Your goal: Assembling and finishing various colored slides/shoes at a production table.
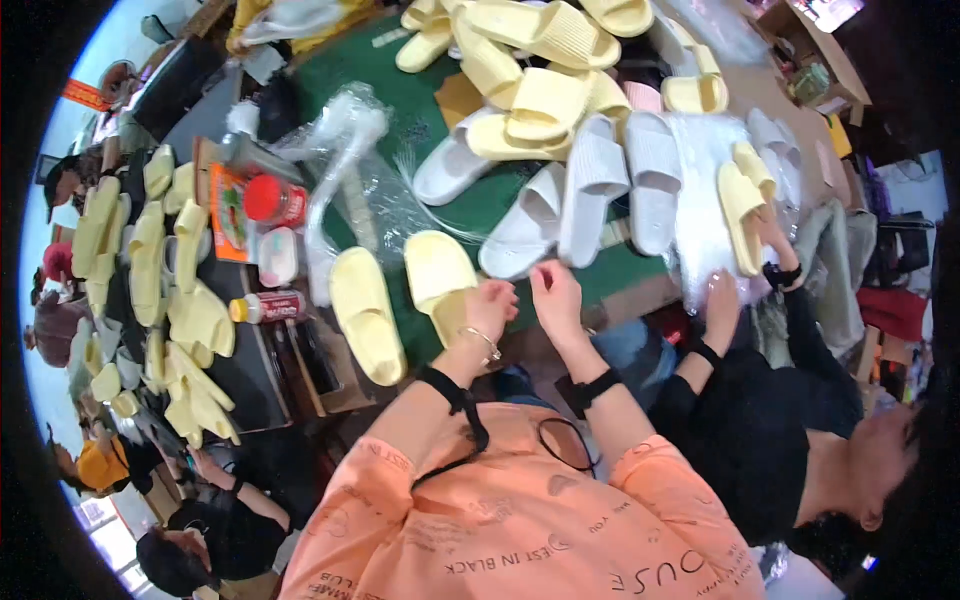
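Observation:
My left hand (489, 308) is closed, with its wrist overlapping the right side of a pale yellow slipper (440, 272). Whether its curled fingers hold anything is hidden. Close by on the right, my right hand (556, 297) has its fingers drawn together just below the heel end of a grey slipper (590, 205); anything pinched there is too small to make out. Another grey slipper (522, 225) lies just beyond both hands. Left of the yellow slipper is a second yellow slipper (366, 312), lying at the table's front edge.
Yellow slippers (548, 100) are heaped at the back of the green table (410, 130). Crumpled clear plastic (345, 150), a red-lidded jar (268, 200) and a bottle (270, 307) stand left. On the right, a co-worker's hands handle a yellow slipper (740, 215) over clear plastic wrap (700, 170).

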Available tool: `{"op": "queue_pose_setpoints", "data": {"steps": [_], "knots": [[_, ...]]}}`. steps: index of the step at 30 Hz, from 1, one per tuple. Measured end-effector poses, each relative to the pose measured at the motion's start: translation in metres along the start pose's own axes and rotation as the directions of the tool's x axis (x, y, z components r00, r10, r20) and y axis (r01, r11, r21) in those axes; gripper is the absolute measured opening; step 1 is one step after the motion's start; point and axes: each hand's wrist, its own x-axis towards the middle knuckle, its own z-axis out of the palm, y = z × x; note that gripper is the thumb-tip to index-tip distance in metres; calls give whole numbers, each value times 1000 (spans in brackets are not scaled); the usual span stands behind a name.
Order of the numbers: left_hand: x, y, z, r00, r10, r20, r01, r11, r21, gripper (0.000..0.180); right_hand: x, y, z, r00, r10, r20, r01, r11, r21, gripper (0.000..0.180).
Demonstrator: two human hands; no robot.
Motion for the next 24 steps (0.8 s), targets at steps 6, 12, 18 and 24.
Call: {"op": "queue_pose_setpoints", "data": {"steps": [6,12,18,24], "knots": [[-33,5,-14,970,239,40,-240,971,15,12,35,-4,83,743,124,658,-152,988,-14,26],[-77,28,-34,815,558,157,-552,664,504,12,78,4,128,728,233,644,-314,949,11,20],[-133,45,-68,760,445,474,-648,566,509,13,93,3,156,632,317,707,-486,873,44,16],[-187,64,-106,728,157,668,-601,614,511,14,105,30,181,688,329,647,-438,899,7,13]]}}
